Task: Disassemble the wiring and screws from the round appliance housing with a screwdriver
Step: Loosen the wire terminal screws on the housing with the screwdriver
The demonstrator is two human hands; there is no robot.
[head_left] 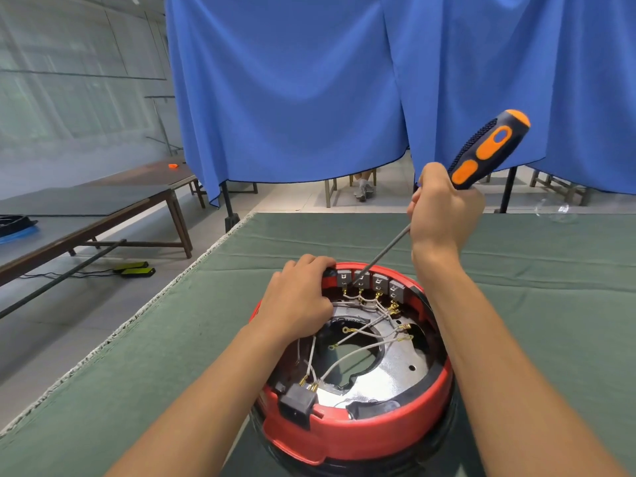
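Your right hand is raised above the far side of the round housing, fist wrapped tight around the lower grip of the screwdriver, whose black and orange handle tilts up and to the right while the metal shaft slants down and left. Its tip meets the row of grey terminal blocks at the housing's far rim, at the second block from the left. Your left hand lies palm down on the housing's left far edge, fingers curled over the rim beside those blocks and pressing down. The red housing sits on the green-covered surface near you, its bottom edge cut off by the frame. Inside it, grey wires with brass lugs cross a shiny metal plate, some running to a black socket at the near rim. Your left hand hides the wiring beneath it. A blue curtain hangs behind, and wooden tables stand to the left.
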